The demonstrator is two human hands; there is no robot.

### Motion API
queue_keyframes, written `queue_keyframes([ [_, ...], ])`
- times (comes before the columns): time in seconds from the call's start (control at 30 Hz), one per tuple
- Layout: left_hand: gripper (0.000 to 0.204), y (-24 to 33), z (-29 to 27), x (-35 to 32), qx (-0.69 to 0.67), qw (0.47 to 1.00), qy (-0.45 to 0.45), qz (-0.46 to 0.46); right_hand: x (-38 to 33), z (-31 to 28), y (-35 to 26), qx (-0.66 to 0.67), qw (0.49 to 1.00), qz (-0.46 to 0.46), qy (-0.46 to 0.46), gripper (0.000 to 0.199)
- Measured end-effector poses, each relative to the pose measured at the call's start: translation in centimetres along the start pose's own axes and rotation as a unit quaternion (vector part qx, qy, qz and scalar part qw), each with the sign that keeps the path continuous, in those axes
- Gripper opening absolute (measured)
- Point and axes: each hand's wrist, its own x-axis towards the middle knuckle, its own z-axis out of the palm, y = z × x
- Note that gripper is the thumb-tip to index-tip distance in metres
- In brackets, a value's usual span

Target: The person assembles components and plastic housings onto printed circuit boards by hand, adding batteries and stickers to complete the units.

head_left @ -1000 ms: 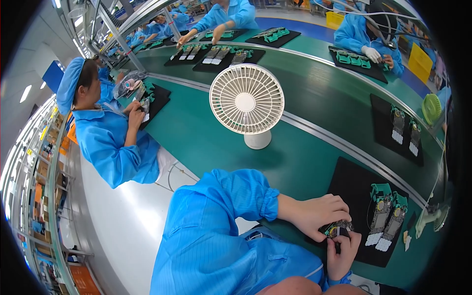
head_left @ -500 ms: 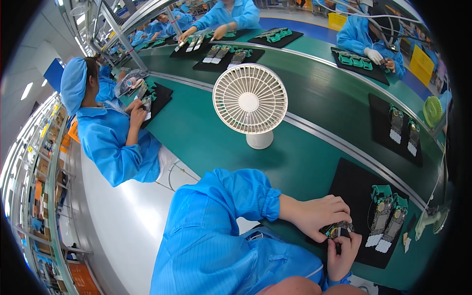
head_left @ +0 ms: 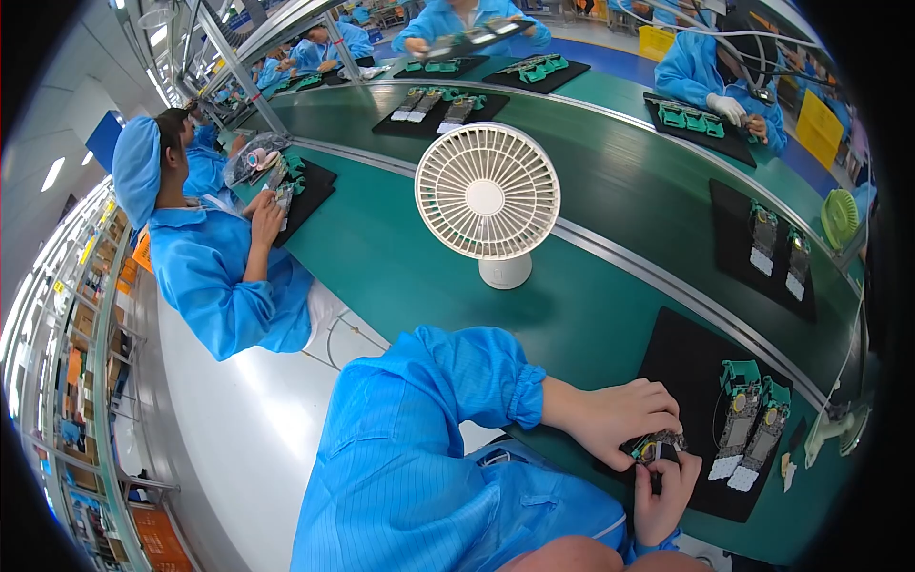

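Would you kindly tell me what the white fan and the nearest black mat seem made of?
White fan: probably hard plastic, smooth and lightly glossy, with thin moulded-looking ribs. Black mat: perhaps rubber or foam, judging by its flat, dull, even surface.

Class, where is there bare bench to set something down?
The green bench looks bare between the white fan and near black mat, and left of the fan toward the co-worker's mat. The near mat is crowded: left hand and right hand hold an electronic part beside two boards.
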Motion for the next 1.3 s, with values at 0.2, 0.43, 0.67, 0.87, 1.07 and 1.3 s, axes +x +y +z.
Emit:
queue_keyframes([
  [0.2, 0.07, 0.02, -0.02, 0.03, 0.004, 1.0, 0.004, 0.007, 0.07, -0.08, -0.13, -0.006, 1.0, -0.01, 0.005, 0.022],
  [0.43, 0.069, 0.1, 0.02, -0.01, 0.002, 1.0, 0.004, 0.007, -0.04, -0.08, -0.24, 0.0, 1.0, 0.001, 0.006, 0.022],
  [0.67, 0.068, 0.22, -0.03, -0.1, 0.007, 1.0, 0.002, 0.003, 0.0, -0.05, -0.17, 0.0, 1.0, -0.014, 0.002, 0.022],
  [0.87, 0.07, 0.26, -0.05, -0.11, 0.002, 1.0, -0.002, 0.0, 0.01, -0.07, -0.31, 0.003, 1.0, -0.018, 0.003, 0.021],
  [1.07, 0.07, 0.22, -0.1, -0.04, 0.0, 1.0, -0.002, 0.001, 0.08, -0.13, -0.25, 0.009, 1.0, -0.012, 0.002, 0.02],
  [1.3, 0.071, 0.27, 0.14, 0.17, 0.0, 1.0, 0.0, 0.005, 0.01, -0.44, -0.37, -0.002, 1.0, -0.023, 0.004, 0.021],
])
